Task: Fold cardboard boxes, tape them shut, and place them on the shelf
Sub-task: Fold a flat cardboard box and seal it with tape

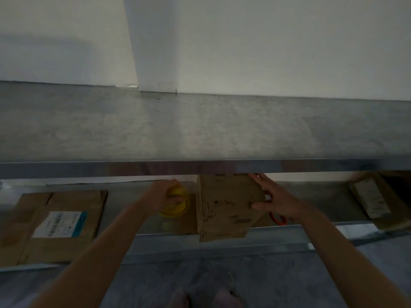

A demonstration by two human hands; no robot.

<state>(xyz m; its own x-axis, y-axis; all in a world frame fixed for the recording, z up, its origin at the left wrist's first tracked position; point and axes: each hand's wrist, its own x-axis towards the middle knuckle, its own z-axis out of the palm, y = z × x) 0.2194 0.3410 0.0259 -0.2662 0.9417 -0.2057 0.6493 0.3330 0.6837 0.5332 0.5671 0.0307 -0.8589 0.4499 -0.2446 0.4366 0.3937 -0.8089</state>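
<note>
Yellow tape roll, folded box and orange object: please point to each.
yellow tape roll [178, 210], head view, lower rim.
folded box [224, 207], head view, front face.
orange object [278, 219], head view, visible curved edge.

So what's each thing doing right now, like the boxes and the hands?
Cardboard box: folded up, tilted on the lower shelf.
Right hand: fingers spread, pressed on the box's side.
Left hand: gripping the yellow tape roll.
Flat cardboard: unfolded, lying label up.
Orange thing: mostly hidden behind the box.
Top shelf: nothing on it.
</note>
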